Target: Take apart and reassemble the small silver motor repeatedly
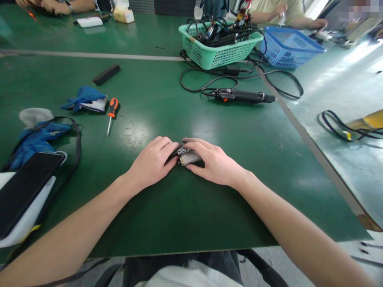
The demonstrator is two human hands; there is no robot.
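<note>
Near the front middle of the green table, both hands meet over a small assembly with a silver-grey cylindrical part [190,158] and dark parts beside it. My left hand [154,161] has its fingers and thumb closed on the dark left end. Around the grey cylinder curl the thumb and fingers of my right hand [217,161], closed on it from the right. Much of the assembly is hidden under the fingers, so its exact kind does not show. An orange-and-black screwdriver [112,113] lies to the upper left of my left hand.
Beyond my hands lies a corded black electric screwdriver [239,96]. Behind it are a green basket [214,56] of black devices and a blue basket [289,52]. At left are a black bar [107,74], blue gloves [86,99] and a phone [28,187]. Other people sit opposite.
</note>
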